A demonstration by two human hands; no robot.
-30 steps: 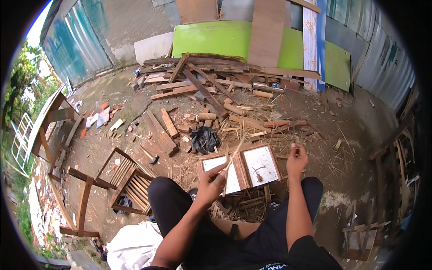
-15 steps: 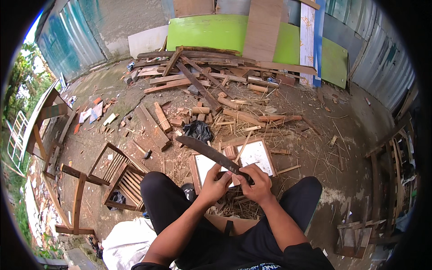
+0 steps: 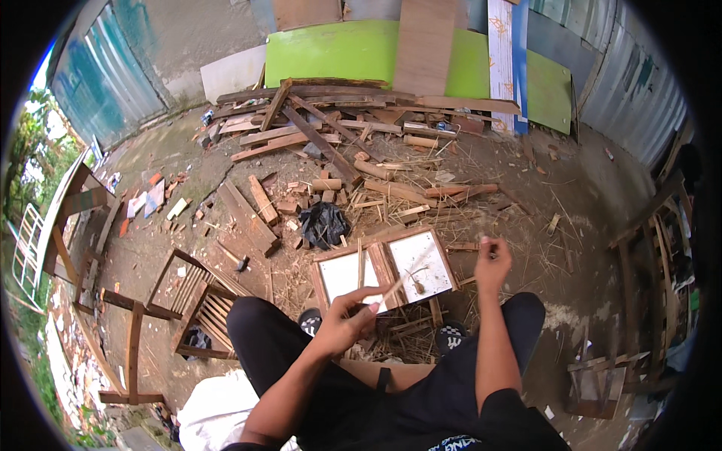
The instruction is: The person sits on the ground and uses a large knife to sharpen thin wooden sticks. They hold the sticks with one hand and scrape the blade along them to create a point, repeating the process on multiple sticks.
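Two bare hands noted over the work, well apart from each other. Left hand [image 3: 352, 319] found clamped on a thin pale strip [image 3: 395, 289], thumb and fingers pinched together at its near end. Strip positioned above a low wooden stand [image 3: 337, 279], slanting up and away to the right, far end blurred; cannot tell whether in contact with the stand. Right hand [image 3: 493, 263] raised to the right of the stand, apart from it, fingers curled inward; cannot tell contents, if any, owing to angle and blur. Stand located in front of the seated person, brown framing around two white panels, brown bar down the middle. Observed on the right-hand panel: small brown piece [image 3: 418, 286]. Observed at the left-hand panel, near the bar: narrow pale stick [image 3: 360, 261], pointing away from the person; cannot tell whether flat or leaning. Just beyond the stand: crumpled black plastic bag [image 3: 323, 225], on ground strewn with wood scraps. To the left: hammer [image 3: 241, 264] on the ground, near a slatted wooden chair [image 3: 207, 307]. Beside the left thigh: white sack [image 3: 216, 410]. Farther off: heap of planks [image 3: 323, 143], in front of a bright green board [image 3: 331, 54].
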